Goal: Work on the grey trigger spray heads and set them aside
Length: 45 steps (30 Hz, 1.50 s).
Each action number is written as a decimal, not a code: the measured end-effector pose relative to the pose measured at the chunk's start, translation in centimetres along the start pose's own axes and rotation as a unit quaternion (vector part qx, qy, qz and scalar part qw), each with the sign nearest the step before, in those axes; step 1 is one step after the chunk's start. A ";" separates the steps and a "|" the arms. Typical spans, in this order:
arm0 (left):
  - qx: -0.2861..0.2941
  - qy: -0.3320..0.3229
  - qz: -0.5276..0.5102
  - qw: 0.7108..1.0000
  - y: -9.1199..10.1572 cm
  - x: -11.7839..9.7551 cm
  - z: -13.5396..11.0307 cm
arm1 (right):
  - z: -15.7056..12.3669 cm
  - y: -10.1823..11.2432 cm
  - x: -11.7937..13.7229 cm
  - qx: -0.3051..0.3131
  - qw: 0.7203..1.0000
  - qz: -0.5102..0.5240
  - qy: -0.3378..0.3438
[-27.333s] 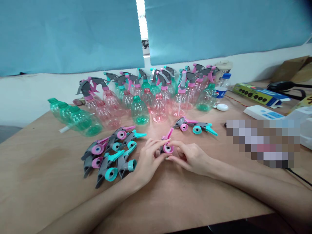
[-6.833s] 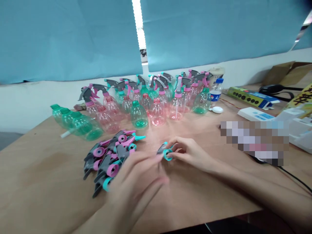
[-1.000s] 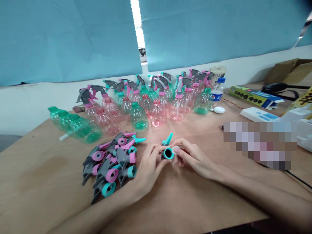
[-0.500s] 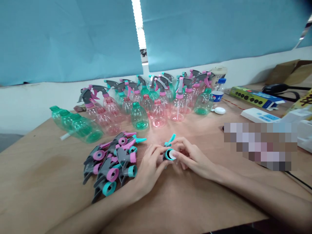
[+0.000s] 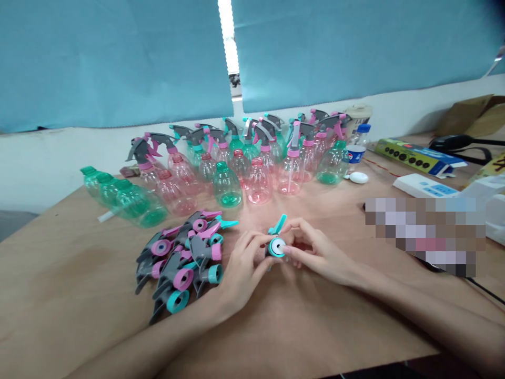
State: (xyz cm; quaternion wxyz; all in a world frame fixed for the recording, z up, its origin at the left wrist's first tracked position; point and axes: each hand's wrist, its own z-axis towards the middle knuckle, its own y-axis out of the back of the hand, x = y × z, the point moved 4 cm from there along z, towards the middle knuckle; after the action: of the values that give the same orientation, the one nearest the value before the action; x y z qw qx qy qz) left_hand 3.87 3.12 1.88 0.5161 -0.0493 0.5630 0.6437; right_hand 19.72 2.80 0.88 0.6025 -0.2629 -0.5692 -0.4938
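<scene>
My left hand [image 5: 246, 266] is closed around a trigger spray head [image 5: 281, 225] with a teal collar and teal lever. The collar's opening faces up towards me. Inside it lies a flat white gasket [image 5: 277, 246] with a dark hole in the middle. My right hand [image 5: 315, 255] has its thumb on the gasket's right edge, the other fingers curled behind and partly hidden. Left of my hands lies a pile of grey spray heads [image 5: 183, 278] with pink or teal collars.
Pink and green bottles [image 5: 258, 181] stand behind my hands, many topped with spray heads. Several green bottles [image 5: 130, 197] lie at the left. To the right are a Pepsi bottle [image 5: 356, 152], a white oval object [image 5: 359, 178], a white power strip [image 5: 424, 186], a box [image 5: 418, 158] and a pixelated patch.
The white gasket was tilted at the collar's opening under my right thumb; now it lies flat inside the collar. My left hand keeps its hold. The view has shifted slightly.
</scene>
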 end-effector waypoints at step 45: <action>0.010 -0.003 0.051 0.999 -0.6 0.5 -0.2 | 0.5 -0.2 0.6 -0.044 0.979 -0.198 0.038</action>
State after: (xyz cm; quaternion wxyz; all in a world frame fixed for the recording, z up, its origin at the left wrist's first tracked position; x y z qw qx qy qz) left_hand 3.99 3.22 1.05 0.4843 -0.0136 0.5698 0.6637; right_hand 19.28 2.95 1.52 0.5019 -0.1527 -0.5641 -0.6376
